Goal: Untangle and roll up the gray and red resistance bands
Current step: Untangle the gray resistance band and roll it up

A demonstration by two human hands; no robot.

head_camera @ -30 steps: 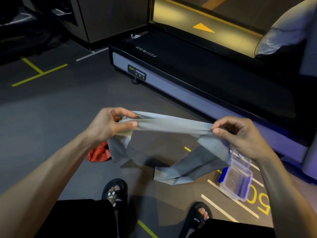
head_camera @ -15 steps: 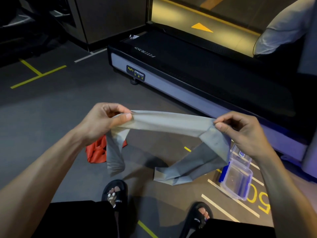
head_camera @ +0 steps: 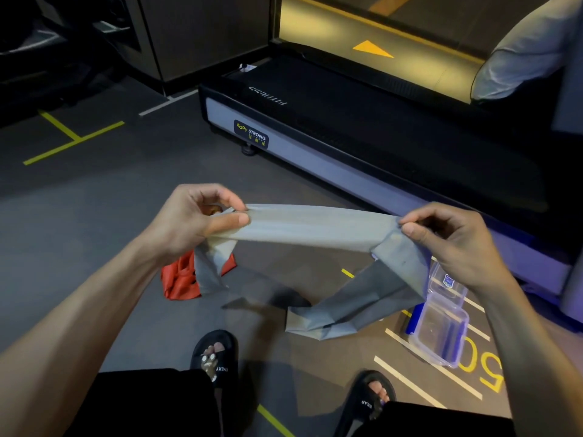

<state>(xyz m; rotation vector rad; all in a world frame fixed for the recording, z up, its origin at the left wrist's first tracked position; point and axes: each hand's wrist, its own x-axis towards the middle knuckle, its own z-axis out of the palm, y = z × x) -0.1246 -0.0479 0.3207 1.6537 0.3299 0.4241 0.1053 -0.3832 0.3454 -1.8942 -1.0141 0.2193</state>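
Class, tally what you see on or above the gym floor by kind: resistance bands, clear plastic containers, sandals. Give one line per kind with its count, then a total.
Resistance bands: 2, gray band and red band
Clear plastic containers: 1, container
Sandals: 2, left sandal and right sandal
Total: 5

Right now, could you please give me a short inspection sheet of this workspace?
Surface: dark grey gym floor with yellow and white line markings.
Job's things: flat grey resistance band stretched between both hands, its ends hanging down; crumpled red resistance band lies on the floor, not yet rolled.
Clutter: clear plastic box with a blue lid on the floor at the right.
Hands: left hand pinches one end of the span; right hand pinches the other.
Cables: nothing seen.
Surroundings: black treadmill deck ahead; the person's black slide sandals below.
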